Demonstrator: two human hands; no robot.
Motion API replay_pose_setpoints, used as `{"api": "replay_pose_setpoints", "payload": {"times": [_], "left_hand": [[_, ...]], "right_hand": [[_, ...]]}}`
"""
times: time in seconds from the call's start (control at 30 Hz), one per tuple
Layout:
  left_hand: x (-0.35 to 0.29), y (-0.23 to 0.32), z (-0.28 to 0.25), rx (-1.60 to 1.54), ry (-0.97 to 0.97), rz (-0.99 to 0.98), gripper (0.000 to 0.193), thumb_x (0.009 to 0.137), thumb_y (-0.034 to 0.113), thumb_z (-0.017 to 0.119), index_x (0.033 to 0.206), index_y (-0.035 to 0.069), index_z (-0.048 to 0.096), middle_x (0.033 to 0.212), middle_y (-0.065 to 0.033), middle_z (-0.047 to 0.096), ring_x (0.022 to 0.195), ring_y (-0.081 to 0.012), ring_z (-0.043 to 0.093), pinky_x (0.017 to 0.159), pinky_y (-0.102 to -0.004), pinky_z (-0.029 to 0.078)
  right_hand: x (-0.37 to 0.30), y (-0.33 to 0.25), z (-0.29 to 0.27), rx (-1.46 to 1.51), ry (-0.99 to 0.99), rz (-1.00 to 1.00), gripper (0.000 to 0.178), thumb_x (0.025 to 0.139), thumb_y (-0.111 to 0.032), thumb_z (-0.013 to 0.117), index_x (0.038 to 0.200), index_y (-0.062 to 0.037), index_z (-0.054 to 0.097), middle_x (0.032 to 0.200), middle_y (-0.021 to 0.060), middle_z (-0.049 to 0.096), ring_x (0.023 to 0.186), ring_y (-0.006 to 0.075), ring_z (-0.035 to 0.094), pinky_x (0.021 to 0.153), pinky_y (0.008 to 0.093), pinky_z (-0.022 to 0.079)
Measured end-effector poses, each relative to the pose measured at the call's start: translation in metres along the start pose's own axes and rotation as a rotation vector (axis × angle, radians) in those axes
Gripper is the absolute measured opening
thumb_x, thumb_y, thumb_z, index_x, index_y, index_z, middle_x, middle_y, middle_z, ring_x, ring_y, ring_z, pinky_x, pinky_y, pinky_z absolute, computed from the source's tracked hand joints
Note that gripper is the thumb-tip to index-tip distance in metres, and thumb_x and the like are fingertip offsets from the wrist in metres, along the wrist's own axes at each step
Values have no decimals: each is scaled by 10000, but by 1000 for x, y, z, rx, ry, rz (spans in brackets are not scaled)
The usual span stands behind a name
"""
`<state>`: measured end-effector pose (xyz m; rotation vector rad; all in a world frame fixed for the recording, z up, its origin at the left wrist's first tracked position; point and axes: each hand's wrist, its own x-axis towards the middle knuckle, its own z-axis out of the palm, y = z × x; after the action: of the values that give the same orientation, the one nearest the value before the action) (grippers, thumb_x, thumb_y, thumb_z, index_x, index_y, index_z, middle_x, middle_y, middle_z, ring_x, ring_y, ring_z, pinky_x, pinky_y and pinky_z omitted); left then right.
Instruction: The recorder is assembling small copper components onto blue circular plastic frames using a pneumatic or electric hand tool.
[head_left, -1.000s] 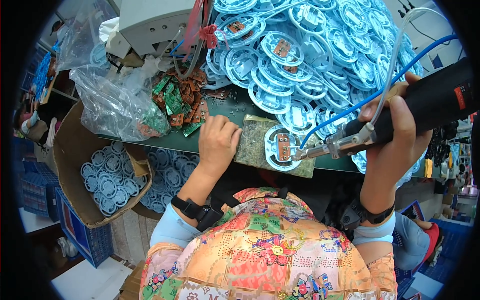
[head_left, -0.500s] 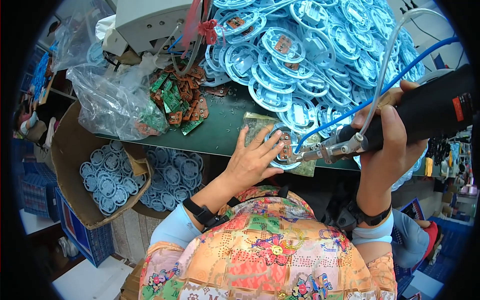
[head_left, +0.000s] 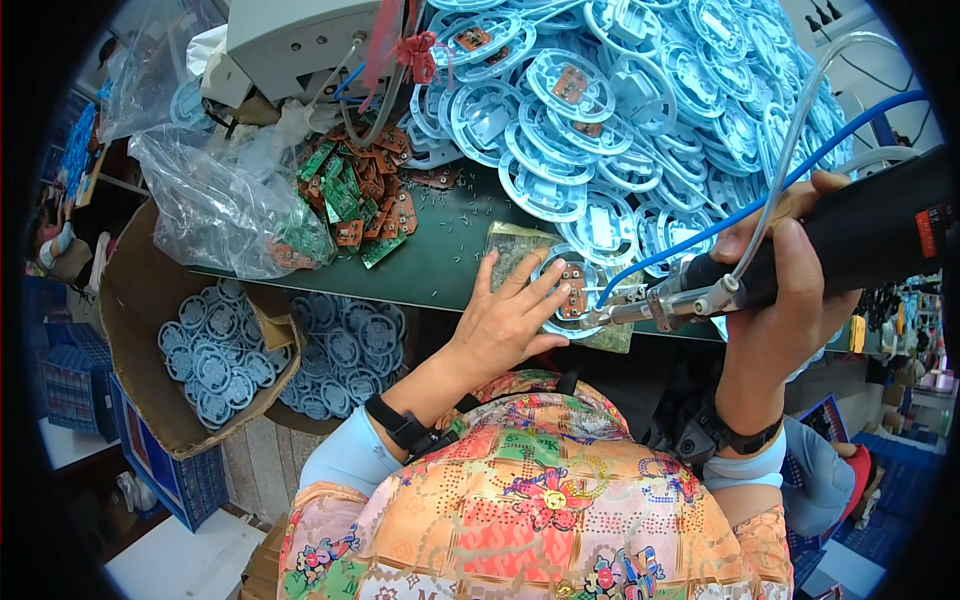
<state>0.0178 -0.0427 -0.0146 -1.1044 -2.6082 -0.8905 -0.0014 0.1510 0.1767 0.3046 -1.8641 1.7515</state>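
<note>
My left hand [head_left: 505, 315] lies with fingers stretched over the left rim of a light blue round plastic housing [head_left: 570, 332], its thumb along the near edge, holding it down. Inside the housing sits an orange circuit board [head_left: 573, 287]. A worn, yellowish pad [head_left: 508, 243] lies beneath the housing. My right hand [head_left: 795, 275] is wrapped round a black power screwdriver [head_left: 875, 230], held at a slant. Its metal nose [head_left: 665, 305] points left, the tip at the board's lower right edge; whether it touches a screw is too small to tell.
A blue hose [head_left: 780, 187] and a clear tube [head_left: 783, 150] run to the screwdriver. Light blue housings [head_left: 630, 150] are heaped behind. Circuit boards [head_left: 360, 200] lie beside a plastic bag [head_left: 220, 210], loose screws [head_left: 450, 215] nearby. A cardboard box [head_left: 145, 330] holds more housings below the green tabletop [head_left: 440, 265].
My right hand and the screwdriver have shifted slightly right and down, the hoses moving with them. My left hand stays on the housing.
</note>
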Motion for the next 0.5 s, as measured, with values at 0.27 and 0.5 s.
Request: {"api": "replay_pose_setpoints", "payload": {"times": [0.27,0.5], "left_hand": [[2,3,-5,78,-39,2,659,727,378,798,1289,103,590,1407,-89,518,1381,-281,386,1055,-636,282],[5,6,-13,27,-109,19,643,730,334,813,1288,110,584,1444,-95,485,1400,-310,371,1091,-617,241]], "right_hand": [[-20,-2,2,38,27,56,446,828,-76,564,1248,15,444,805,126,565,616,188,597,565,306,524],[30,-23,-29,60,89,-37,460,862,-34,600,1274,102,447,815,96,574,629,180,598,604,334,522]]}}
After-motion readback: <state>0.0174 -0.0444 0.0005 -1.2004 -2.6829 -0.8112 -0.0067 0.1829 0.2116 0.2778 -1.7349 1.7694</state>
